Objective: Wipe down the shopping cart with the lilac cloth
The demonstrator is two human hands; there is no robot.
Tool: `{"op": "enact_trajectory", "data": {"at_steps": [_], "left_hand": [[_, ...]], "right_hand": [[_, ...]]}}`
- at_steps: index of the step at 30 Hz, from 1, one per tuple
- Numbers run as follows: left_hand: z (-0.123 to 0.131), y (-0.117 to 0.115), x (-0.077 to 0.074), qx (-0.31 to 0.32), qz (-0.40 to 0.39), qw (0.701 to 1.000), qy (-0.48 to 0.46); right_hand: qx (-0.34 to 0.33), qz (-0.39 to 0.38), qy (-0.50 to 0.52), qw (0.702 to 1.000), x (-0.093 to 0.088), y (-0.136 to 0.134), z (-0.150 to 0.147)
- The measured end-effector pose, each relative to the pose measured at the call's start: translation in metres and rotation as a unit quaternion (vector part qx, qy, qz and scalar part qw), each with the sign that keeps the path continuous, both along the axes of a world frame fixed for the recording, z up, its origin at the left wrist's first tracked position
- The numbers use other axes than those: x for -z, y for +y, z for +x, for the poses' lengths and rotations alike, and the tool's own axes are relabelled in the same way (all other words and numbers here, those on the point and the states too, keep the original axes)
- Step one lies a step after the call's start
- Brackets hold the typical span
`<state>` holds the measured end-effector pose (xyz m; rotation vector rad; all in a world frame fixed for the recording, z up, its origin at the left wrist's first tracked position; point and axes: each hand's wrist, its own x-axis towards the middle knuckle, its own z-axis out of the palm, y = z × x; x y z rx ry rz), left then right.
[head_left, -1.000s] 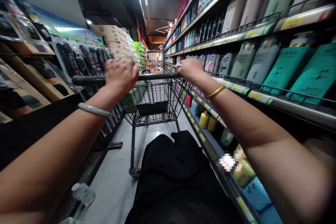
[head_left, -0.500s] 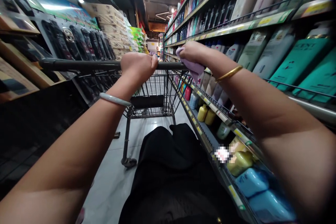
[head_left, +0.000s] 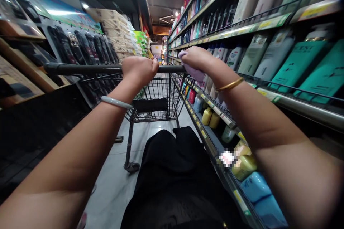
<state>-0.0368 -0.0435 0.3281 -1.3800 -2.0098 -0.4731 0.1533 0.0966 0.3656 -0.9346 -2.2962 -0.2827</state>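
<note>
My left hand (head_left: 140,69) is wrapped round the dark handlebar (head_left: 86,68) of a shopping cart, near the middle of the bar. A pale bangle circles that wrist. At the bar's right end, my right hand (head_left: 197,58) is closed on a light purple cloth (head_left: 195,73), which hangs down beside the bar; whether its fingers also press on the bar is hidden. This wrist wears a gold bangle. Beyond the handlebar stands the cart's black wire basket (head_left: 158,87), and what lies in it, if anything, cannot be made out.
Shelves with teal pump bottles (head_left: 301,62), yellow bottles (head_left: 206,116) and blue bottles (head_left: 256,186) run close along the right. On the left stand packaged goods on a hanging rack (head_left: 80,44) and stacked boxes (head_left: 114,30). A tiled floor (head_left: 113,171) lies below the cart.
My right hand and the purple cloth have shifted slightly left and down. My left hand has moved a little left and down, still around the handlebar.
</note>
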Motion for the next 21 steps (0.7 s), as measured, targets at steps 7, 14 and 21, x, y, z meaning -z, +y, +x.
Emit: {"op": "enact_trajectory", "data": {"at_steps": [7, 14, 21], "left_hand": [[-0.002, -0.004, 0.0, 0.008, 0.001, 1.0, -0.003], [-0.005, -0.005, 0.002, 0.022, 0.017, 0.999, -0.036], [-0.001, -0.009, 0.001, 0.004, 0.011, 1.0, -0.001]], "right_hand": [[-0.019, 0.103, 0.037, 0.994, 0.035, -0.048, 0.008], [0.019, -0.015, 0.009, 1.0, 0.005, -0.026, -0.006], [-0.101, 0.174, 0.079, 0.976, 0.049, -0.062, -0.017]]}}
